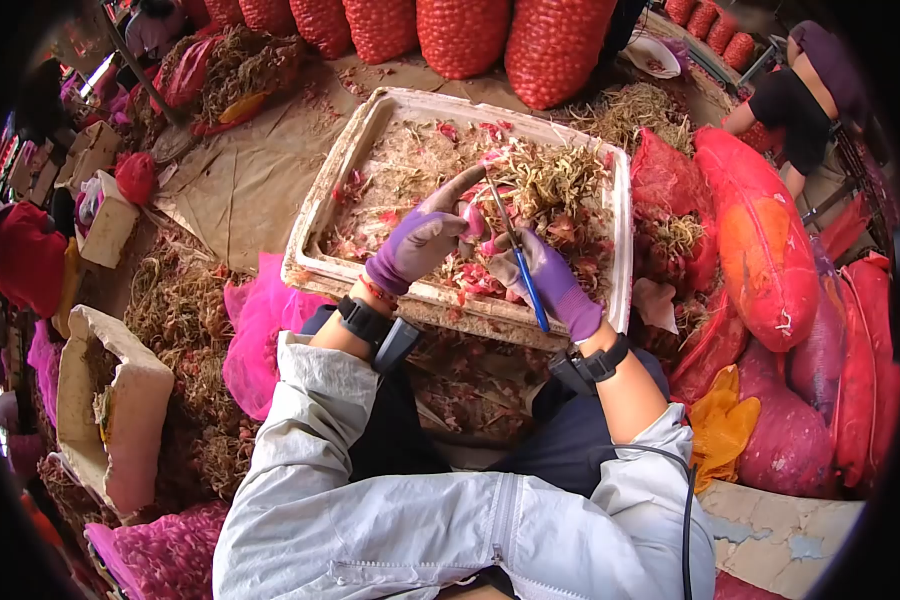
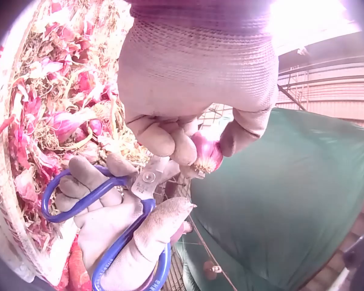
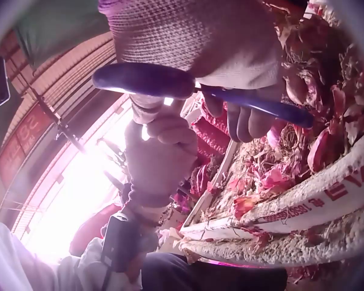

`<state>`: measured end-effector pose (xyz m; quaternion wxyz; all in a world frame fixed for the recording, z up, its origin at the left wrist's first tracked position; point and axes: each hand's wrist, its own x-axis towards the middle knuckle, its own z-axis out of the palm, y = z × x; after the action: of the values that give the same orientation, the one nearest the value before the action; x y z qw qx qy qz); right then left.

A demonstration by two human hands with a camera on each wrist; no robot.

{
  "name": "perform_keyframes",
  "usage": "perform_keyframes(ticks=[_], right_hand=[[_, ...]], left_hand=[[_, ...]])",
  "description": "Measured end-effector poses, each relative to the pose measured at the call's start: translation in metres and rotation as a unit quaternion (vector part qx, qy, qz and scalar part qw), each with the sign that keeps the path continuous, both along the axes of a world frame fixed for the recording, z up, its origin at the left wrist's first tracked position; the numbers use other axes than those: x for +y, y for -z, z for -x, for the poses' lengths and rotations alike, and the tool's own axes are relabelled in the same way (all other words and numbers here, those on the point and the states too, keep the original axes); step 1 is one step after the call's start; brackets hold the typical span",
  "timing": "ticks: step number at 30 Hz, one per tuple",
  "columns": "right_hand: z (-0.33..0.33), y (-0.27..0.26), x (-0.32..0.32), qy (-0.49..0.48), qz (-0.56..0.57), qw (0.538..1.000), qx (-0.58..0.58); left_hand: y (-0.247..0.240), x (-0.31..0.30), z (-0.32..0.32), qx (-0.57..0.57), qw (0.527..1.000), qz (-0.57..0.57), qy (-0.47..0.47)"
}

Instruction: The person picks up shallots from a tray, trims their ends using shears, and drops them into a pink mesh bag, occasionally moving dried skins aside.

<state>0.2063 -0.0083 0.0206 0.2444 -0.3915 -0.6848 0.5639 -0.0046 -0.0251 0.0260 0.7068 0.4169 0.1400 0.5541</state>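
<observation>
My left hand (image 1: 418, 240), in a purple and pale knit glove, pinches a small pink-red shallot (image 2: 207, 156) between thumb and fingers, over a foam tray (image 1: 620, 235). Beside it, my gloved right hand (image 1: 552, 275) grips blue-handled scissors (image 1: 528, 282), its fingers through and around the loops. The blades point up and away in the head view, close to the shallot. In the left wrist view the scissors' pivot (image 2: 148, 177) lies right by the left fingertips. Dry roots and stalks (image 1: 555, 180) and loose pink skins (image 1: 480, 280) litter the tray beneath both hands.
Full red mesh sacks (image 1: 460, 38) line the back. A stuffed red-orange sack (image 1: 765, 250) leans at the right. Left of my knees are a pink net (image 1: 262, 345), heaped dry stalks (image 1: 180, 310) and a broken foam box (image 1: 135, 420). Another person (image 1: 800, 105) bends at the upper right.
</observation>
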Motion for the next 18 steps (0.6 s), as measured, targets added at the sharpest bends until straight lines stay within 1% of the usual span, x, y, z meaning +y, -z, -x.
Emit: perform_keyframes(ticks=[1,3,5,7,9,10,11,12,13,14,15,16,18], right_hand=[[-0.001,0.002,0.001,0.000,0.000,1.000,0.000],[-0.001,0.001,0.002,0.013,-0.044,0.998,-0.043],[-0.001,-0.005,-0.002,0.016,-0.031,0.999,-0.040],[0.001,-0.009,-0.004,0.018,-0.017,0.999,-0.037],[0.002,-0.008,-0.003,0.002,-0.028,0.999,-0.023],[0.002,0.000,-0.001,0.003,-0.027,0.999,-0.023],[0.001,0.015,0.004,0.000,-0.049,0.999,0.005],[0.001,0.023,0.006,-0.003,-0.070,0.997,0.034],[0.004,0.009,0.000,-0.003,-0.070,0.997,0.033],[0.004,-0.009,-0.007,0.006,-0.017,1.000,0.023],[0.006,-0.023,-0.012,0.016,0.035,0.999,0.012],[0.006,-0.026,-0.012,0.015,0.034,0.999,0.012],[0.004,-0.030,-0.011,0.086,0.144,0.983,0.080]], left_hand=[[0.000,0.000,0.000,-0.003,1.000,0.002,0.002],[-0.001,-0.001,0.000,-0.005,1.000,0.003,0.005],[-0.005,-0.002,-0.001,0.003,0.999,0.023,-0.029],[-0.007,-0.003,0.000,0.007,0.999,0.023,-0.026],[-0.007,-0.002,0.001,0.011,0.999,0.023,-0.022],[-0.005,0.000,0.003,0.039,0.999,0.007,-0.012],[-0.003,0.001,0.003,0.067,0.998,-0.010,-0.002],[-0.002,0.001,0.002,0.066,0.998,-0.009,-0.002],[-0.001,0.001,0.000,0.030,1.000,-0.008,0.001],[-0.001,0.000,-0.001,-0.007,1.000,-0.008,0.003],[-0.001,0.000,0.000,-0.007,1.000,-0.008,0.002],[-0.002,0.001,0.002,0.014,1.000,-0.012,0.012],[-0.002,0.002,0.003,0.035,0.999,-0.016,0.021]])
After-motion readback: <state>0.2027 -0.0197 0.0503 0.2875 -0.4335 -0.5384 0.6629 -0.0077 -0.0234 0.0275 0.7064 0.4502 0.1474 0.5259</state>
